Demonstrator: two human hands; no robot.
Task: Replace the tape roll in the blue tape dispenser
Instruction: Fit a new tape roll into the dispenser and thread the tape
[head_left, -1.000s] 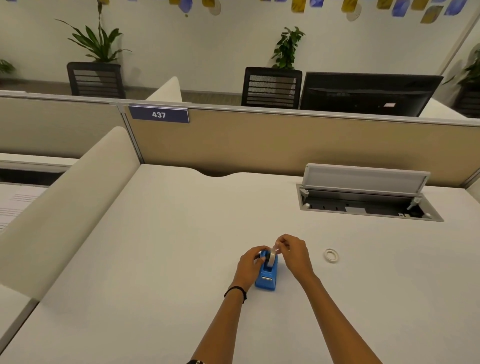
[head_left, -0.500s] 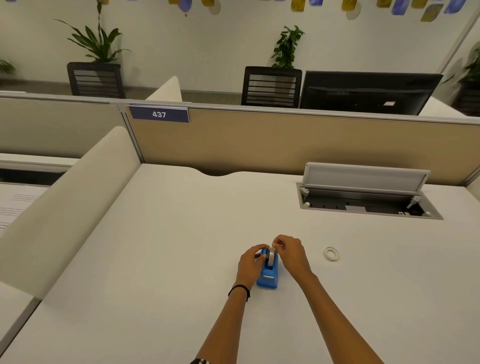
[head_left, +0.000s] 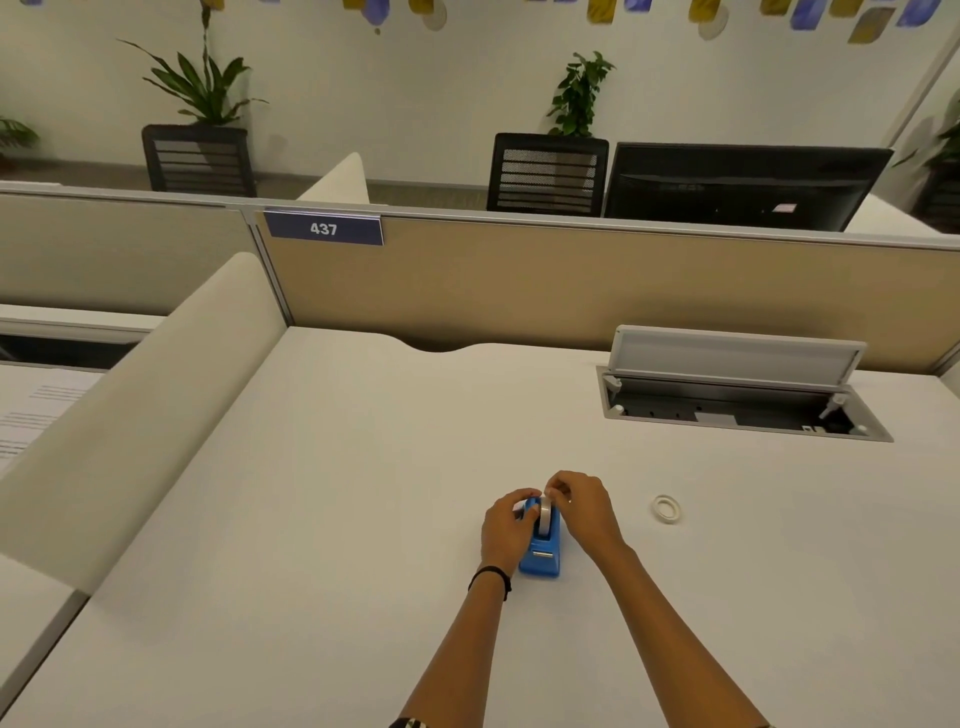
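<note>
The blue tape dispenser (head_left: 541, 557) stands on the white desk, cutter end toward me. A tape roll (head_left: 545, 515) sits upright in its cradle. My left hand (head_left: 506, 530) grips the dispenser's left side at the roll. My right hand (head_left: 584, 506) curls over the right side, its fingertips pinched at the top of the roll. A small, thin white tape ring (head_left: 667, 508) lies flat on the desk to the right, apart from both hands.
An open cable hatch (head_left: 737, 410) with a raised lid is set into the desk at the back right. A beige partition (head_left: 571, 291) closes the far edge, and a white divider (head_left: 156, 395) runs along the left side.
The roll has gone down from slightly above the dispenser into the cradle. Both hands have closed in around it; the dispenser stays in place.
</note>
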